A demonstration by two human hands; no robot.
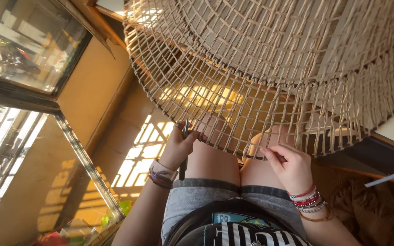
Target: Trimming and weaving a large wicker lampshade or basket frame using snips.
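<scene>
A large round piece of open cane weaving (270,59) hangs over my knees, its dark wire rim running along the lower edge. My left hand (178,146) is at that rim on the left and is closed around a thin dark tool (183,164), whose handle points down past my wrist. My right hand (290,166) is at the rim further right, with thumb and fingers pinched on a pale cane strand (270,152). Both wrists carry bracelets. My bare knees and grey denim shorts (197,196) lie below the hands.
A window with a dark frame (19,93) fills the left side, with greenery outside. A sunlit tiled floor (137,159) lies beyond my knees. A brown shaggy fabric (370,205) sits at the right, below a dark wooden edge (379,155).
</scene>
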